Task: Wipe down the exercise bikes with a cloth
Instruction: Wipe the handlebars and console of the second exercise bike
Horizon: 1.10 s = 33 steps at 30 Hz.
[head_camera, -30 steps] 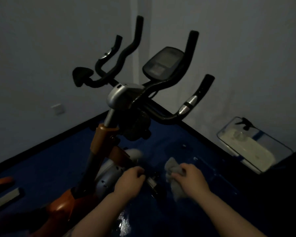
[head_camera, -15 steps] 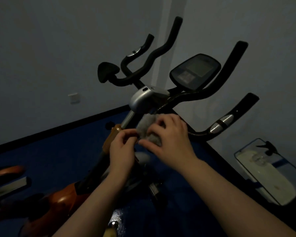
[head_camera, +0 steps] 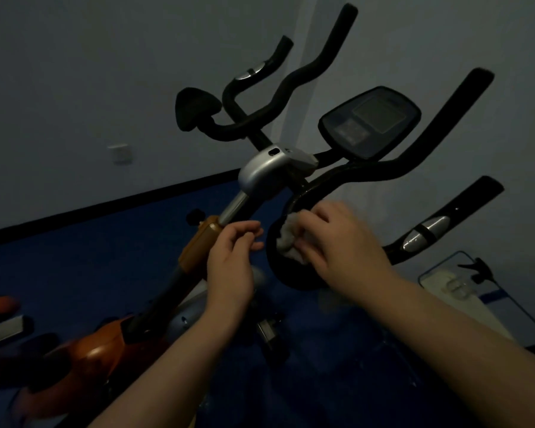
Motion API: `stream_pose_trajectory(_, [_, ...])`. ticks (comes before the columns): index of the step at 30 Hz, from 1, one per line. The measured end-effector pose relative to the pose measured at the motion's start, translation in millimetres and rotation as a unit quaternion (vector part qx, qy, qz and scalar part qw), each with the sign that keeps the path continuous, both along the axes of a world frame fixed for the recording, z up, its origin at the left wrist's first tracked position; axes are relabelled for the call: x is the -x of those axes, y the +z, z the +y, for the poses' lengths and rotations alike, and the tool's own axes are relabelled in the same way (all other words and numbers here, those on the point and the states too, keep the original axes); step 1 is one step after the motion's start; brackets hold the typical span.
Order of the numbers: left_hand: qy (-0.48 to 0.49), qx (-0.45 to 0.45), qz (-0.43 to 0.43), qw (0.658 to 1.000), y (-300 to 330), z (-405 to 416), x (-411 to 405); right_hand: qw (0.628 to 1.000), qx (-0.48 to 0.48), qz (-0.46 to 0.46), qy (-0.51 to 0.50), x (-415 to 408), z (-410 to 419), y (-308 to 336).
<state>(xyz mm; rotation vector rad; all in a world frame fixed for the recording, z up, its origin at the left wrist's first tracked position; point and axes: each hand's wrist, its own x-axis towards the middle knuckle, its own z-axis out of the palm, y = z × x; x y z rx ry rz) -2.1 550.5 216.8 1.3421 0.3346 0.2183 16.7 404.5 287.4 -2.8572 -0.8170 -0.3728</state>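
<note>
Mid-wipe on the exercise bike: right hand clamped round the cloth, pressing it against the near handlebar loop. Left hand loosely curled, empty, near the orange post. Next probably rubbing along rightward.

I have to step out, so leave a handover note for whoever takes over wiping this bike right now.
Right hand: grips the cloth and presses it against the curved black handlebar loop, near side.
Left hand: holds nothing, fingers loosely curled beside the orange post sleeve.
Bike: the console and silver stem cover sit above the hands.
Done: cannot tell which parts are already wiped; the light is dim.
Left: the rest of the handlebar, console, stem and frame, then any other bikes.
</note>
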Motion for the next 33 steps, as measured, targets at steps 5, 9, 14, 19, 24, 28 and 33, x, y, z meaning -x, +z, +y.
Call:
stream_pose_trajectory(5, [-0.031, 0.016, -0.004, 0.999, -3.5, -8.1, -5.3, 0.997, 0.053, 0.039, 0.048, 20.4, 6.4, -14.5])
stream_pose_trajectory(9, [-0.058, 0.023, -0.012, 0.998, 0.0, -10.9, -6.8, 0.998, -0.007, 0.017, -0.052, -3.0, 5.0, 1.8])
stream_pose_trajectory(14, [-0.065, 0.017, -0.005, 0.998, 1.4, -8.9, -12.3, 0.994, 0.056, 0.084, 0.05, 32.4, 5.1, -5.1])
stream_pose_trajectory(19, [-0.082, -0.004, -0.046, 0.996, 8.2, -7.3, -18.1, 0.953, -0.276, 0.048, -0.114, 0.9, -19.8, 28.4])
stream_pose_trajectory(24, [-0.083, -0.036, -0.062, 0.994, 8.0, -16.6, -30.1, 0.963, -0.157, 0.081, -0.206, -24.5, 26.7, -6.9])
stream_pose_trajectory(28, [-0.094, -0.098, -0.097, 0.986, 4.7, -27.8, -36.3, 0.953, -0.186, 0.066, -0.231, -18.3, 23.0, -20.6])
stream_pose_trajectory(33, [-0.115, -0.182, -0.138, 0.967, -0.6, -27.2, -35.3, 0.936, -0.196, 0.051, -0.288, 0.1, 28.5, -28.8])
